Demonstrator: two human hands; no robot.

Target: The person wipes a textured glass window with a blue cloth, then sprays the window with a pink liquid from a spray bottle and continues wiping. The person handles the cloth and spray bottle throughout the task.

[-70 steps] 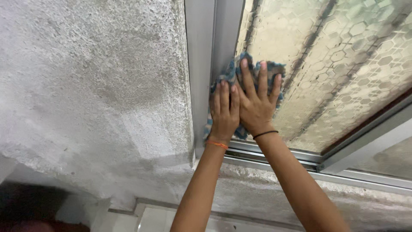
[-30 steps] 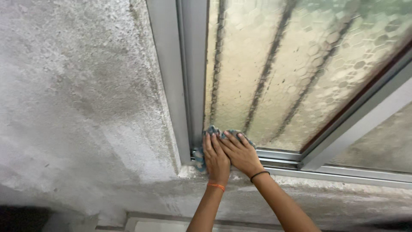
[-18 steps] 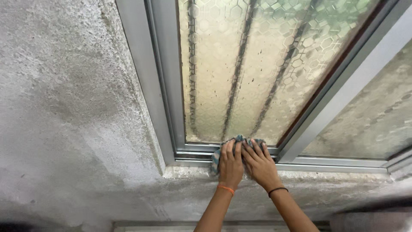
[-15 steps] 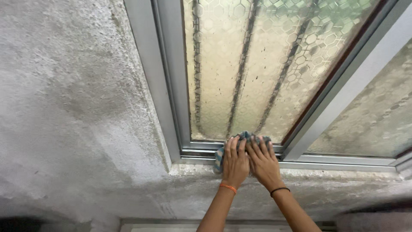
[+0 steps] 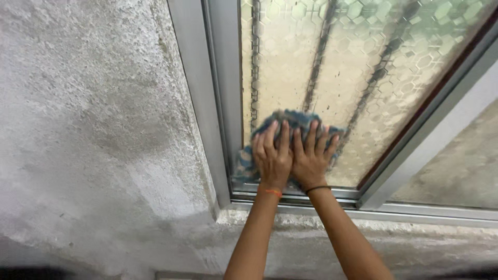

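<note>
Head view, your left hand (image 5: 272,158) and right hand (image 5: 310,159) side by side, fingers spread flat, pressing a blue cloth (image 5: 290,120) on patterned glass (image 5: 290,57), near the grey frame (image 5: 207,103), rough wall (image 5: 88,119) left, bare glass above.

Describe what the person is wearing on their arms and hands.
Both forearms are bare, with no sleeves and no gloves in view. The left hand has a thin orange band around its wrist. The right hand has a thin black band around its wrist. No rings or watch are visible.
</note>
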